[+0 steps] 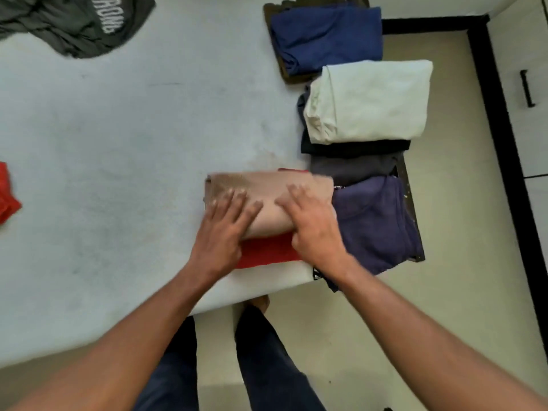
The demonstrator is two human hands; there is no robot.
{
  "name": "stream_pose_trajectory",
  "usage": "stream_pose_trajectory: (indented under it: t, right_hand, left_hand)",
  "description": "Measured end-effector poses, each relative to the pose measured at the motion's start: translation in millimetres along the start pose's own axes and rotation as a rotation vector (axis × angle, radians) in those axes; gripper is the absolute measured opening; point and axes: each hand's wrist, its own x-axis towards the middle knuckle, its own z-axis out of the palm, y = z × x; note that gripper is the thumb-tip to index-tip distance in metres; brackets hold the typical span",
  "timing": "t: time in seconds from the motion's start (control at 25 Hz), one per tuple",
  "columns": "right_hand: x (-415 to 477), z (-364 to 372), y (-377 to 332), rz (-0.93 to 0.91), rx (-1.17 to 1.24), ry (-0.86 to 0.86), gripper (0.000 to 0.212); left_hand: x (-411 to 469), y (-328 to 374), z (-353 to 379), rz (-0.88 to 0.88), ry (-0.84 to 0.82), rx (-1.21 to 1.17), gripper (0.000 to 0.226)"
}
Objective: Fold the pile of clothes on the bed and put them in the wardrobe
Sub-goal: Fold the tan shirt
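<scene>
A folded beige garment [267, 185] lies near the bed's front edge on top of a folded red garment [265, 252]. My left hand [225, 226] presses flat on its left part and my right hand [311, 223] presses on its right part, fingers spread. To the right sit folded piles: a purple garment [373, 221], a pale green one [367, 100] over black and grey ones, and a blue one [326, 37] over an olive one. An unfolded dark grey T-shirt [77, 22] with lettering lies at the far left of the bed.
The white bed [133, 129] fills the left and middle. A red cloth [7, 192] shows at the left border. On the right are the cream floor [450, 232], a black frame edge and a wardrobe door with a black handle [527, 89]. My legs stand below the bed edge.
</scene>
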Motion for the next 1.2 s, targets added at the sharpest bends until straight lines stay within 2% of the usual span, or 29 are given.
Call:
stream_pose_trajectory:
  t: [0.04,0.12,0.24,0.32,0.36,0.52,0.64,0.68,0.8,0.88,1.04,1.2]
  right_hand:
    - [-20,29,6,0.027,-0.056,-0.112,0.082]
    - [-44,64,10,0.041,-0.095,-0.181,0.094]
    - [-41,61,9,0.061,0.017,-0.029,0.078]
    - [-39,48,11,0.023,0.082,0.068,0.076]
    - [-40,44,14,-0.007,0.092,0.059,0.078]
    - [-49,54,23,-0.023,0.003,-0.131,0.088]
    - [-46,57,24,-0.002,-0.007,-0.243,0.084]
    - [-45,53,21,-0.007,0.009,-0.213,0.077]
    - [-35,40,11,-0.024,0.112,0.047,0.057]
    - [-20,38,-3,0.032,0.162,0.163,0.05]
    - [1,76,-11,0.178,0.022,0.049,0.063]
    - [-1,112,0,0.18,-0.086,0.02,0.066]
  left_hand:
    - [-15,0,25,0.0,-0.099,0.066,0.094]
    - [-29,-3,47,0.01,-0.157,0.112,0.085]
    - [-21,3,31,0.011,-0.018,0.042,0.063]
    - [-22,10,14,0.051,0.098,0.046,0.053]
    - [-26,13,7,0.056,0.111,0.063,0.051]
    - [-51,26,17,-0.038,-0.032,0.094,0.058]
    - [-60,38,28,-0.126,-0.07,0.08,0.055]
    - [-59,40,27,-0.156,-0.034,0.067,0.053]
    - [-41,38,23,-0.214,0.117,0.011,0.052]
    - [-21,32,25,-0.23,0.146,-0.001,0.058]
    - [1,10,60,-0.264,-0.013,0.055,0.076]
    - [3,1,88,-0.273,-0.025,0.068,0.078]
